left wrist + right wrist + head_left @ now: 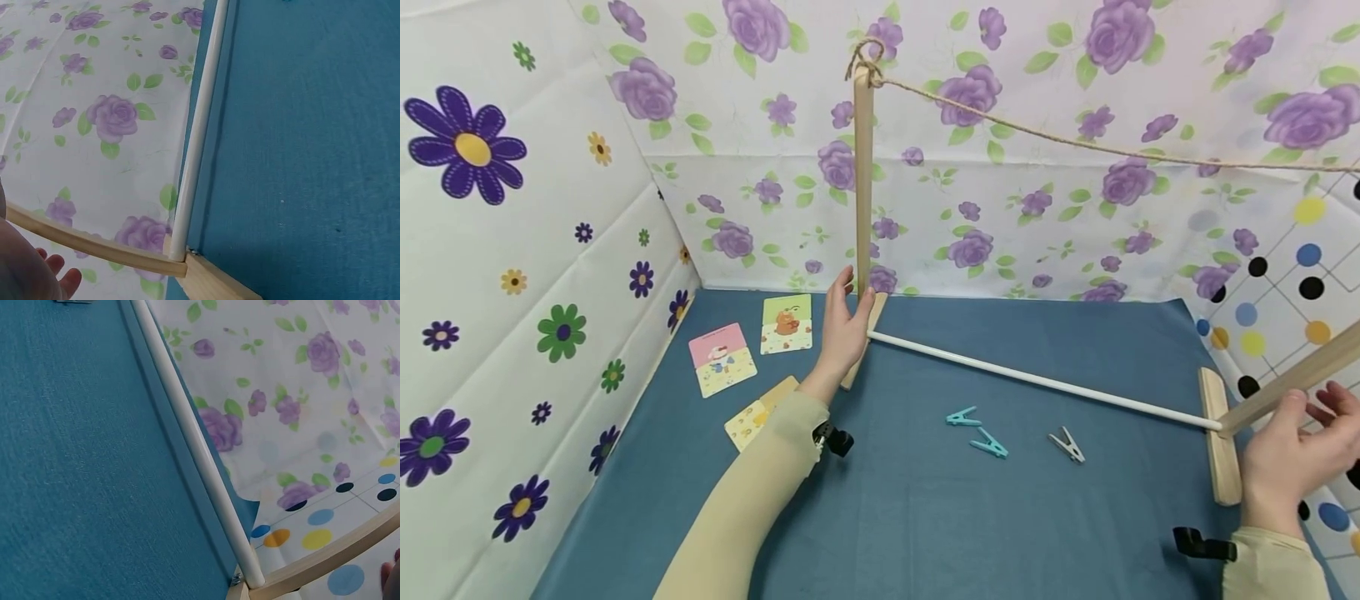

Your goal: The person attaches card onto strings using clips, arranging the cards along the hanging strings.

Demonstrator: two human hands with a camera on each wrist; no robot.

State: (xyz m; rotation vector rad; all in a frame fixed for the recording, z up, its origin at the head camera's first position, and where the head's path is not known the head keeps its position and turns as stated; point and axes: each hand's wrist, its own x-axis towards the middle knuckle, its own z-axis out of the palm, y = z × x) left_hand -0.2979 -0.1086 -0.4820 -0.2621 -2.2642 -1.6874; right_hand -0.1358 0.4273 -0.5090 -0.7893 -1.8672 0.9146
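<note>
A wooden frame stands on the blue cloth, with a left post (864,183), a right post (1300,375) and a white rod (1037,379) joining them low down. My left hand (844,329) is beside the lower left post, thumb and fingers apart and fairly straight. Its fingers (70,284) show past the post in the left wrist view. At the right post, my right hand (1300,450) has its thumb raised and fingers loosely bent close to the wood. Only a bit of that hand (392,581) shows in the right wrist view. A twine line (1037,132) runs from the left post's knotted top toward the right.
Two turquoise clothespins (988,443) and a grey clothespin (1067,445) lie on the blue cloth (940,525) before the rod. Three picture cards (722,360) lie at the left, one partly behind my left forearm. Patterned sheets (760,217) enclose the back and sides.
</note>
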